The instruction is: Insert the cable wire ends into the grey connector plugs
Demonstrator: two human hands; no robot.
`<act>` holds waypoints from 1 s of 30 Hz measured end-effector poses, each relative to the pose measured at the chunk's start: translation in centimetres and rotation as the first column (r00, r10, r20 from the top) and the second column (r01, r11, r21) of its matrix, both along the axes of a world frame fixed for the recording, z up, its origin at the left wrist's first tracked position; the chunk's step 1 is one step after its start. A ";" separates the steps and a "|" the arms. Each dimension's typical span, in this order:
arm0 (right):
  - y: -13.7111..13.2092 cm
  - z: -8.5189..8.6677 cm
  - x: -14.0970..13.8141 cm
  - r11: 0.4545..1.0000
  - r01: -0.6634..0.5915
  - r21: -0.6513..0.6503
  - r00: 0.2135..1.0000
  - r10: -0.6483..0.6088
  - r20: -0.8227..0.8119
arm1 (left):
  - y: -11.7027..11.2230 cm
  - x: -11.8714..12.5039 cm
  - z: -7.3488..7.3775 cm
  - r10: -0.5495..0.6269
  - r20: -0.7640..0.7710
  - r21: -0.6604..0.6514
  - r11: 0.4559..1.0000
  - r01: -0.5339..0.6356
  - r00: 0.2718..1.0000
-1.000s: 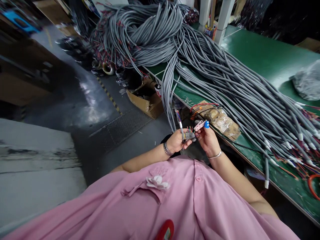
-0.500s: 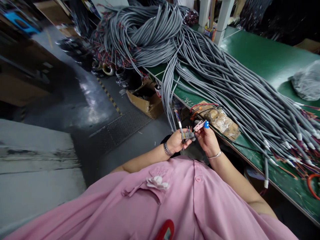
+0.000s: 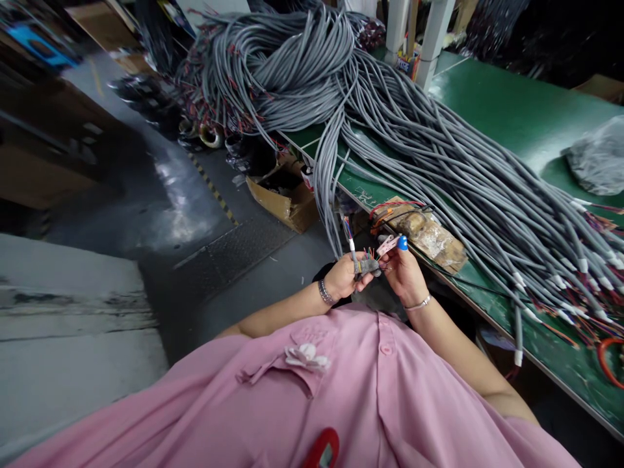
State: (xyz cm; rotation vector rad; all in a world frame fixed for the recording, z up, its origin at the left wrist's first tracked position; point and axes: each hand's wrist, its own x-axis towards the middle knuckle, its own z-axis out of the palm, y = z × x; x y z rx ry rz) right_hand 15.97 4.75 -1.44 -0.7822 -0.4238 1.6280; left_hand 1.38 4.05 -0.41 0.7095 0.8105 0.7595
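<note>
My left hand point(image 3: 344, 278) is closed around the end of a grey cable point(image 3: 351, 246) whose thin coloured wires fan out above my fingers. Close beside it, my right hand point(image 3: 404, 273) pinches a small pale connector piece point(image 3: 389, 245) against those wires; its forefinger wears a blue cap point(image 3: 402, 242). Both hands hover in front of my chest, just off the edge of the green bench point(image 3: 511, 110). The cable hangs down from a big heap of grey cables point(image 3: 439, 162) on the bench.
A taped brown block with red and black wires point(image 3: 422, 229) lies on the bench edge near my right hand. An open cardboard box point(image 3: 285, 192) sits on the floor below. A crumpled plastic bag point(image 3: 597, 159) rests at far right. Cable ends point(image 3: 585, 286) carry white sleeves.
Almost nothing differs. Both hands stay together at the cable end, shifting only slightly, and the view has crept a little.
</note>
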 end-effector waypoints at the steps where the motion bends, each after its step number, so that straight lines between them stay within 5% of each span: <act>1: 0.0 0.0 0.1 1.000 -0.012 -0.017 1.000 0.011 -0.017 | -0.1 0.0 0.1 0.002 -0.009 0.012 1.000 -0.001 1.000; 8: -0.4 0.8 0.7 0.996 -0.079 -0.049 0.996 0.078 -0.034 | -1.6 -0.3 0.4 0.001 -0.095 0.082 0.997 0.007 0.995; 16: -0.7 0.9 0.5 0.999 -0.046 0.027 0.994 0.043 0.100 | -1.6 -0.1 0.4 0.165 -0.083 0.094 0.983 -0.157 0.983; 30: 0.0 0.5 0.2 1.000 -0.020 -0.024 0.999 0.021 0.049 | -1.2 0.3 0.0 0.131 -0.118 0.055 0.991 -0.125 0.984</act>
